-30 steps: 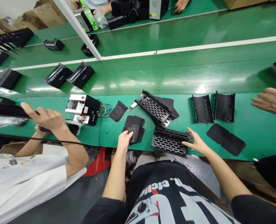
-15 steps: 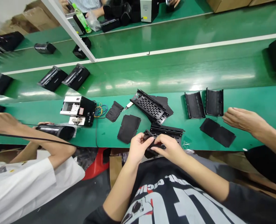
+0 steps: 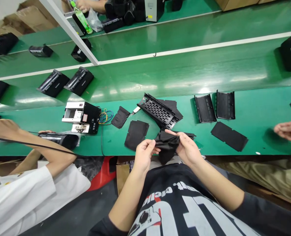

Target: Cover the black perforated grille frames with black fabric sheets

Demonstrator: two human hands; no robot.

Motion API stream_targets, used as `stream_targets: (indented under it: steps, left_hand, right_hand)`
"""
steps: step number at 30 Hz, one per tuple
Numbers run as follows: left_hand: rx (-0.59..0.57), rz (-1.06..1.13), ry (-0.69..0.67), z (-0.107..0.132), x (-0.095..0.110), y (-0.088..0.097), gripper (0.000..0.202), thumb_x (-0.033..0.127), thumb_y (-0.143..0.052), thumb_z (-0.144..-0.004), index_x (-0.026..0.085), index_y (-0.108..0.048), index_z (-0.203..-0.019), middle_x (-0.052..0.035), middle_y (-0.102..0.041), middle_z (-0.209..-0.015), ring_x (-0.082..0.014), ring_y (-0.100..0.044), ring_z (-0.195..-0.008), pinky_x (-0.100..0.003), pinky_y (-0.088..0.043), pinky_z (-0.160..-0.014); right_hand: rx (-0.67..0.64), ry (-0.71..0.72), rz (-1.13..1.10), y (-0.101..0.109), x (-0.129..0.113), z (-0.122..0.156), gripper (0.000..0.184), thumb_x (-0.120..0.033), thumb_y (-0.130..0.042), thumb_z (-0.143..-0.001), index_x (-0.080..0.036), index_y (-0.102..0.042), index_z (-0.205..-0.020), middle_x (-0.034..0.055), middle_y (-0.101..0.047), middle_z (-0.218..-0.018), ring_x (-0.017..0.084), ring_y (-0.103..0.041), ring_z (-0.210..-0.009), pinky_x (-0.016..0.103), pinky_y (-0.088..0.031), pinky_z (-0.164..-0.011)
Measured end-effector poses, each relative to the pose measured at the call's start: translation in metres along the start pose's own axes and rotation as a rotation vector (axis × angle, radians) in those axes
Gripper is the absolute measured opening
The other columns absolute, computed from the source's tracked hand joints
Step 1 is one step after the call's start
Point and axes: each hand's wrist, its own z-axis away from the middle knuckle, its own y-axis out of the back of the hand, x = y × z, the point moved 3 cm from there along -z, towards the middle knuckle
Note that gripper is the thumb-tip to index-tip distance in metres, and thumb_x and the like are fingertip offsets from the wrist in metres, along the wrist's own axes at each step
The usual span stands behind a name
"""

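Observation:
A limp black cloth piece point(image 3: 167, 146) is stretched between my two hands, just off the near edge of the bench. My left hand point(image 3: 145, 152) pinches its left side, and my right hand point(image 3: 187, 149) grips its right side. Behind it, partly covered, lies a black slotted part point(image 3: 191, 134). Farther back, a perforated black panel point(image 3: 157, 111) rests slantwise over black sheets point(image 3: 177, 111). To the left on the green bench are a flat black sheet point(image 3: 136, 135) and a crumpled black cloth pouch point(image 3: 120, 117).
Left stands a white and black machine point(image 3: 81, 118) with coloured cables point(image 3: 106, 116). A co-worker's arm point(image 3: 32, 144) reaches in there, over a black cylinder point(image 3: 68, 140). Right are two curved black shells point(image 3: 205, 108), a black sheet point(image 3: 229, 136) and another person's hand point(image 3: 289, 130).
The cloth, bunched up before, is now spread wider and raised between my hands, with my right hand moved outward. The other person's hand at right has pulled away from the shells.

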Motion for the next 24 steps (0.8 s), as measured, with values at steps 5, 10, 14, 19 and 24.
stream_targets:
  steps: [5, 10, 14, 19, 24]
  left_hand:
    - [0.060, 0.189, -0.035, -0.007, 0.005, 0.013, 0.019, 0.032, -0.064, -0.063, 0.016, -0.053, -0.066, 0.0031, -0.061, -0.063, -0.0085, -0.057, -0.060, -0.021, -0.045, -0.060]
    - [0.038, 0.330, 0.054, -0.015, 0.019, 0.024, 0.025, 0.035, -0.054, -0.072, 0.017, -0.059, -0.088, -0.0038, -0.065, -0.084, -0.0149, -0.060, -0.079, -0.030, -0.045, -0.076]
    - [-0.032, 0.421, 0.154, -0.019, 0.030, 0.026, 0.030, 0.037, -0.044, -0.078, 0.015, -0.062, -0.087, -0.0057, -0.066, -0.087, -0.0178, -0.059, -0.085, -0.035, -0.042, -0.083]
    - [-0.103, 0.498, 0.242, -0.017, 0.038, 0.016, 0.031, 0.037, -0.038, -0.082, 0.018, -0.063, -0.078, -0.0023, -0.067, -0.079, -0.0180, -0.059, -0.086, -0.041, -0.038, -0.088]
    - [-0.145, 0.548, 0.343, -0.011, 0.036, -0.002, 0.033, 0.036, -0.036, -0.082, 0.018, -0.062, -0.075, -0.0015, -0.066, -0.076, -0.0182, -0.058, -0.088, -0.044, -0.036, -0.090]
  right_hand:
    - [0.246, -0.046, -0.256, 0.025, 0.003, -0.024, 0.009, -0.026, -0.051, -0.074, -0.019, -0.056, -0.072, 0.0011, -0.064, -0.073, 0.016, -0.059, -0.076, 0.032, -0.047, -0.074]
    - [0.357, 0.075, -0.279, 0.067, -0.021, -0.042, 0.010, -0.020, -0.048, -0.074, -0.021, -0.050, -0.064, -0.0056, -0.052, -0.050, 0.008, -0.052, -0.050, 0.021, -0.047, -0.053]
    - [0.236, 0.082, -0.188, 0.098, -0.049, -0.041, 0.015, -0.029, -0.048, -0.075, -0.021, -0.046, -0.063, -0.0095, -0.028, -0.037, 0.006, -0.031, -0.031, 0.017, -0.032, -0.033]
    - [0.108, -0.118, 0.100, 0.098, -0.053, -0.029, 0.023, -0.030, -0.054, -0.069, -0.020, -0.055, -0.090, -0.0035, -0.054, -0.055, 0.004, -0.030, -0.032, 0.018, -0.023, -0.031]
    - [-0.252, -0.383, 0.146, 0.043, -0.009, -0.019, 0.055, -0.037, -0.058, -0.067, -0.019, -0.044, -0.116, 0.0106, -0.059, -0.102, 0.003, -0.040, -0.039, 0.019, -0.031, -0.037]
